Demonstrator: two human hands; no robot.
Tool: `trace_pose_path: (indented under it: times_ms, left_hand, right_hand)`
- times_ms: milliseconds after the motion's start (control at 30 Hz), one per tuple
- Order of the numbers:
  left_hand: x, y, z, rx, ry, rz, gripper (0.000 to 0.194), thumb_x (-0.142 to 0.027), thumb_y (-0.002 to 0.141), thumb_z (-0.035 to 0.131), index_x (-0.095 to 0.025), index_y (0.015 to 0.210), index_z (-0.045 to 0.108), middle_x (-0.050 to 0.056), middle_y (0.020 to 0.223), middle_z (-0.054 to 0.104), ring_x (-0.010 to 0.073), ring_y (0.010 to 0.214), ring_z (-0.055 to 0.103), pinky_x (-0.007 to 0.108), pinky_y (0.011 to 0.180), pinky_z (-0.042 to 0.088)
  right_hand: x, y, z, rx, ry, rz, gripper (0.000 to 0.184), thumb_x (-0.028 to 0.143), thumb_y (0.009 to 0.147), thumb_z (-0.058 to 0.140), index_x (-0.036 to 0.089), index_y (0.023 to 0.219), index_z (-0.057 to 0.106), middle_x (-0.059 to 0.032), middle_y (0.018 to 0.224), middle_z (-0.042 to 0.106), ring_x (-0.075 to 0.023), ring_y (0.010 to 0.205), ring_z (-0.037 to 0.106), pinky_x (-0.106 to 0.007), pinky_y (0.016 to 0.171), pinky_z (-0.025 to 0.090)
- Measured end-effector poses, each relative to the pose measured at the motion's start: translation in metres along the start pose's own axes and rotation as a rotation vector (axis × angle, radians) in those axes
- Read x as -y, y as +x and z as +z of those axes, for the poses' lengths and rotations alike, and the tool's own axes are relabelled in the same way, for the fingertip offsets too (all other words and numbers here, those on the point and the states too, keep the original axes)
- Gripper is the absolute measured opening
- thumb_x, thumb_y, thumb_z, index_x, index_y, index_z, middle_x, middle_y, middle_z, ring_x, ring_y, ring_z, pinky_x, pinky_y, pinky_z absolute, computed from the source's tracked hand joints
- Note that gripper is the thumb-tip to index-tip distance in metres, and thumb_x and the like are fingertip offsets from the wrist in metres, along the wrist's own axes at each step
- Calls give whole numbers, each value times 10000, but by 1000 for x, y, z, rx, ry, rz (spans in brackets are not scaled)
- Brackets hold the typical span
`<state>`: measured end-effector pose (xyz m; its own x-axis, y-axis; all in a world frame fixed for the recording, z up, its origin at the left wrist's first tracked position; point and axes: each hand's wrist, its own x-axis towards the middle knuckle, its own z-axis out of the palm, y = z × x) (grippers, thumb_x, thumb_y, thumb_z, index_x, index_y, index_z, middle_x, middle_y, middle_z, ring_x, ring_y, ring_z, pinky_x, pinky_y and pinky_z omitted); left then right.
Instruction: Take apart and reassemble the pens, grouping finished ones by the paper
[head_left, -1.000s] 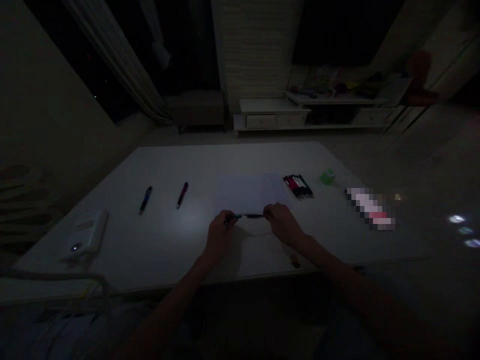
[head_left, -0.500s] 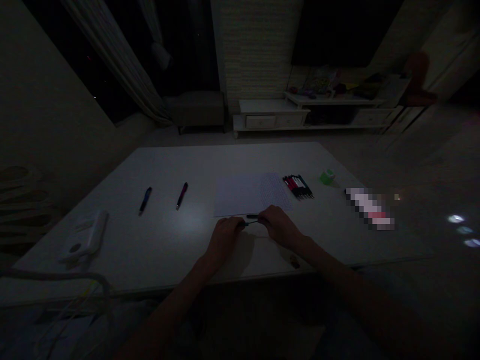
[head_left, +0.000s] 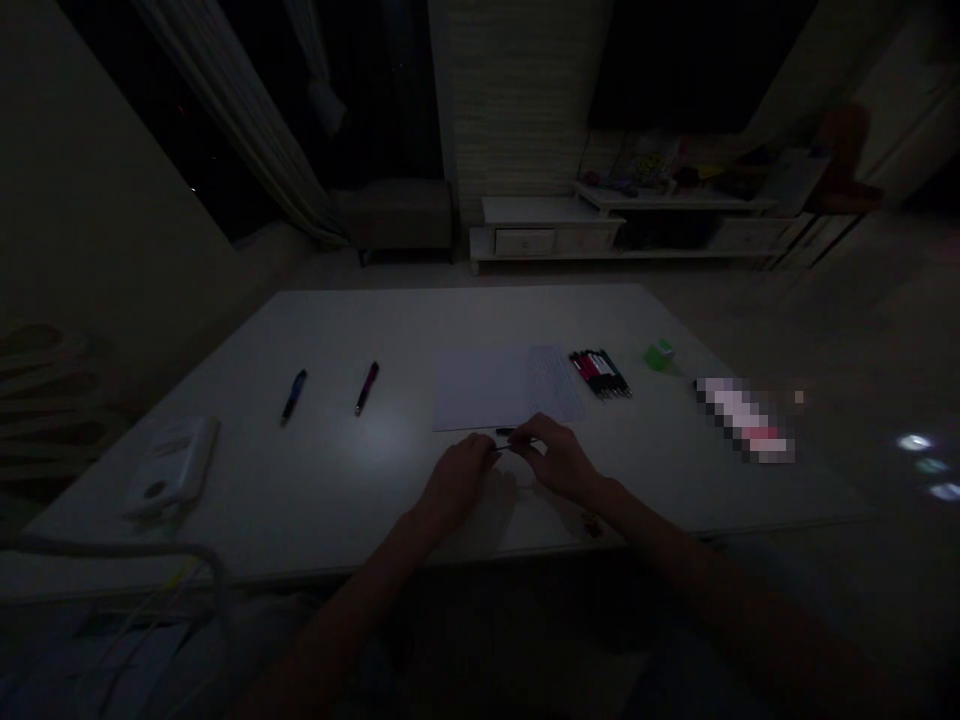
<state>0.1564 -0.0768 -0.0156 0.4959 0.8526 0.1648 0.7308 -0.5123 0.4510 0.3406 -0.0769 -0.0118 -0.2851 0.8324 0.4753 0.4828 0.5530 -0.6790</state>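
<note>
My left hand (head_left: 456, 478) and my right hand (head_left: 559, 460) meet low on the white table (head_left: 300, 480), just in front of a sheet of paper (head_left: 487, 392). Fingers of both hands pinch a thin dark pen (head_left: 514, 446) between them. A short dark piece (head_left: 506, 431) lies just above it, and I cannot tell whether it belongs to the pen. A blue pen (head_left: 293, 396) and a magenta pen (head_left: 367, 388) lie to the left of my hands. A row of several pens (head_left: 600, 373) sits to their right.
A small green cube (head_left: 658, 354) and a pixelated, unreadable object (head_left: 742, 420) lie at the right of the table. A white device (head_left: 171, 465) sits at the left edge with cables below. A low white cabinet (head_left: 547, 228) stands beyond the table.
My hands have moved closer together and the dark pen between them has dropped slightly toward me, away from the paper's edge.
</note>
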Motion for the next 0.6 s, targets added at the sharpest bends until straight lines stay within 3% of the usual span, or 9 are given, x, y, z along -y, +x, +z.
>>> trace_pose_path:
  times_ms: [133,233,300,433,500,600]
  left_hand:
    - [-1,0,2,47,-39,36,199,-303,912,351,-192,931,514,38,863,591,172,794,560,279,699,406]
    - [2,0,-2,5,-119,-24,189,-269,910,336,-197,895,510,24,825,587,157,750,549,266,671,395]
    - [4,1,-8,-101,-211,-121,202,-282,910,327,-196,831,492,-2,725,550,134,658,514,249,617,376]
    - [1,3,-22,-393,-493,-279,203,-346,911,321,-197,906,460,-46,602,408,98,521,398,216,503,314]
    - [-3,2,-26,-468,-603,-306,214,-364,909,319,-199,966,443,-50,596,369,93,502,362,208,474,294]
    - [-7,1,-28,-505,-634,-301,213,-379,900,336,-198,882,447,-38,624,393,94,533,375,207,491,312]
  right_hand:
    - [8,0,4,-11,65,28,78,220,782,583,188,843,620,-42,770,616,-145,721,575,-282,680,460]
    - [6,7,-5,3,69,98,236,266,741,639,203,966,608,-36,831,636,-146,751,583,-283,690,455]
    - [-3,12,-14,-9,1,142,265,279,731,652,201,980,608,-37,854,629,-146,762,571,-283,695,443]
    - [-28,12,-16,20,-221,209,82,224,757,620,176,821,641,-42,811,580,-147,758,533,-288,714,421]
    - [-34,9,-9,87,-274,214,70,201,755,620,174,815,644,-45,832,568,-156,818,526,-286,739,414]
    - [-35,6,4,159,-320,195,82,194,769,608,170,838,646,-51,871,559,-160,892,510,-277,778,399]
